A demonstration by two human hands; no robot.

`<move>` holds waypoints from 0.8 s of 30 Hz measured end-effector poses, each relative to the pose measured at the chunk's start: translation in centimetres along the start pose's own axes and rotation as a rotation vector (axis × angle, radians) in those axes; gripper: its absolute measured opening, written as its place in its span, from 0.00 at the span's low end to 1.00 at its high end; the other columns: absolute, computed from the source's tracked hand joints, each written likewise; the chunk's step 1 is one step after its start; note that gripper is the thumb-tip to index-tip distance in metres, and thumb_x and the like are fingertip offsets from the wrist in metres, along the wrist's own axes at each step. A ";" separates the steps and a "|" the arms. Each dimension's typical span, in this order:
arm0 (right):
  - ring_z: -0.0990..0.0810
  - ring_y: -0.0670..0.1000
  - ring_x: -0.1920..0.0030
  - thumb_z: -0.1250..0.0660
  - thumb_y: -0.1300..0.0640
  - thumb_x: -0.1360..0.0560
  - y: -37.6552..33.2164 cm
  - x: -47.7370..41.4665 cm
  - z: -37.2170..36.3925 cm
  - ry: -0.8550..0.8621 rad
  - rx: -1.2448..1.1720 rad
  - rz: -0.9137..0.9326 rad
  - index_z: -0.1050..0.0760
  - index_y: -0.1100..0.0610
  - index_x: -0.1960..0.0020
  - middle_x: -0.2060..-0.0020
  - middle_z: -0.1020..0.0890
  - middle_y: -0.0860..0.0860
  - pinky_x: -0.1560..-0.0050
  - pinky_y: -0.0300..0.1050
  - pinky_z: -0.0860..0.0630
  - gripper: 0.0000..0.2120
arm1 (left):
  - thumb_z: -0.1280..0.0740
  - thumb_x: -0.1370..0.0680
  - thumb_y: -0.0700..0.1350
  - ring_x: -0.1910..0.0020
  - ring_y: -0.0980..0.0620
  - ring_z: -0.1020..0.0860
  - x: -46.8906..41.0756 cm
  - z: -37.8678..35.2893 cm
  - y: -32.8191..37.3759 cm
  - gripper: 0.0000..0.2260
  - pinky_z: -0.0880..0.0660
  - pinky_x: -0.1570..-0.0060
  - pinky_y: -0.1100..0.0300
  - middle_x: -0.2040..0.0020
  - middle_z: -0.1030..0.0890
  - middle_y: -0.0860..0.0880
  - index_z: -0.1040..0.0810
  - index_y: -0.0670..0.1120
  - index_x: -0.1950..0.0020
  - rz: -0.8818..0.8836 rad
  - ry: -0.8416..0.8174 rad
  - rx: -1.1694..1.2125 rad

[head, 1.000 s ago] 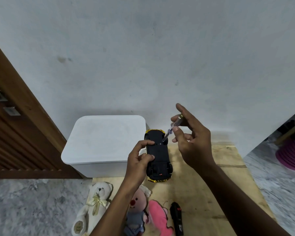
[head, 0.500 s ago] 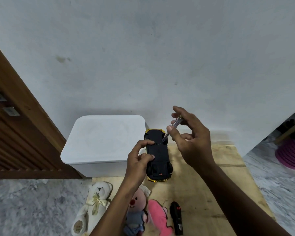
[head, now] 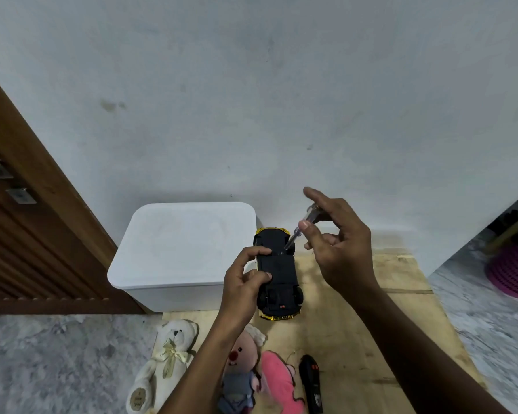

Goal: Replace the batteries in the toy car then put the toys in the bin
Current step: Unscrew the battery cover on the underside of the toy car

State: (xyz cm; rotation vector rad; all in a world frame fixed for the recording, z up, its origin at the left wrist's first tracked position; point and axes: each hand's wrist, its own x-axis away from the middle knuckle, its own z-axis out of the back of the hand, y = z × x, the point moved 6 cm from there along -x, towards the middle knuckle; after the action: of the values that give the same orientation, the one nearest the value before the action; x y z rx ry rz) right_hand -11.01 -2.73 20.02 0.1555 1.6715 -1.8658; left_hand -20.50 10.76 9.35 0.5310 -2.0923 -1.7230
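Note:
The toy car (head: 278, 273) is black with gold trim and is held upside down, its underside facing me. My left hand (head: 245, 276) grips its left side above the wooden board. My right hand (head: 335, 246) pinches a clear-handled screwdriver (head: 301, 228) between thumb and fingers, index finger raised. The screwdriver's tip rests on the underside near the far end of the car. The white bin (head: 186, 252) stands with its lid on, just left of the car.
A white teddy bear (head: 162, 363), a pink-faced doll (head: 240, 372), a pink plush (head: 281, 383) and a black remote control (head: 310, 380) lie on the wooden board (head: 371, 324) near me. A brown door (head: 21, 234) is at left. A purple basket (head: 512, 270) sits at far right.
My right hand has shifted its fingers around the screwdriver's handle, index finger now lifted higher. The tip stays on the car's underside. My left hand and the car have barely moved.

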 end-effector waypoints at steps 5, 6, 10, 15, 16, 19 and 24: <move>0.19 0.52 0.46 0.34 0.70 0.23 0.1 -0.2 -0.1 -0.025 -0.003 -0.033 0.25 0.43 0.32 0.48 0.20 0.44 0.66 0.57 0.18 0.28 | 0.37 0.32 0.37 0.66 0.53 0.21 -0.2 0.0 0.0 0.17 0.24 0.69 0.58 0.57 0.16 0.56 0.23 0.43 0.43 -0.002 -0.009 0.002; 0.19 0.52 0.45 0.32 0.69 0.24 0.0 -0.2 -0.2 -0.023 0.004 -0.025 0.24 0.43 0.33 0.48 0.20 0.45 0.67 0.58 0.19 0.26 | 0.37 0.32 0.37 0.66 0.53 0.20 -0.2 0.0 0.0 0.17 0.23 0.69 0.58 0.56 0.16 0.56 0.23 0.43 0.43 -0.005 -0.010 0.002; 0.20 0.54 0.51 0.30 0.67 0.25 0.0 -0.4 -0.1 0.002 0.008 -0.010 0.22 0.43 0.37 0.53 0.22 0.47 0.72 0.61 0.23 0.24 | 0.37 0.31 0.37 0.64 0.52 0.21 -0.2 0.0 0.2 0.17 0.24 0.67 0.57 0.56 0.17 0.57 0.23 0.43 0.43 -0.010 -0.009 -0.006; 0.18 0.53 0.49 0.34 0.69 0.23 0.2 -0.4 -0.4 -0.017 0.010 -0.042 0.26 0.41 0.32 0.49 0.20 0.43 0.70 0.64 0.23 0.28 | 0.37 0.29 0.35 0.65 0.53 0.20 -0.2 0.2 0.3 0.15 0.23 0.68 0.57 0.55 0.16 0.57 0.23 0.43 0.43 -0.011 0.002 -0.005; 0.18 0.52 0.48 0.33 0.67 0.23 0.1 -0.4 -0.4 -0.014 0.015 -0.042 0.25 0.42 0.32 0.48 0.21 0.43 0.70 0.63 0.22 0.27 | 0.37 0.30 0.36 0.64 0.53 0.19 -0.2 0.2 0.4 0.16 0.23 0.68 0.57 0.54 0.16 0.57 0.23 0.43 0.43 -0.013 0.002 -0.006; 0.19 0.53 0.48 0.29 0.65 0.25 -0.1 -0.4 -0.3 0.007 0.021 -0.018 0.23 0.44 0.35 0.50 0.22 0.46 0.72 0.61 0.22 0.23 | 0.37 0.31 0.37 0.63 0.53 0.18 -0.3 0.2 0.5 0.17 0.22 0.67 0.56 0.54 0.16 0.57 0.23 0.43 0.42 -0.020 -0.002 -0.015; 0.19 0.54 0.48 0.35 0.70 0.23 0.2 -0.3 -0.5 -0.029 -0.017 -0.042 0.25 0.43 0.32 0.50 0.20 0.45 0.69 0.61 0.21 0.28 | 0.37 0.32 0.37 0.64 0.49 0.23 -0.2 0.1 0.2 0.16 0.25 0.67 0.57 0.59 0.17 0.56 0.22 0.46 0.45 0.001 0.004 -0.009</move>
State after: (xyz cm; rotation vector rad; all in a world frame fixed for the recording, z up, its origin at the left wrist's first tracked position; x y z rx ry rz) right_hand -10.78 -2.12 19.88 0.0869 1.6828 -1.8757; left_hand -20.44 10.98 9.47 0.5301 -2.0806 -1.7287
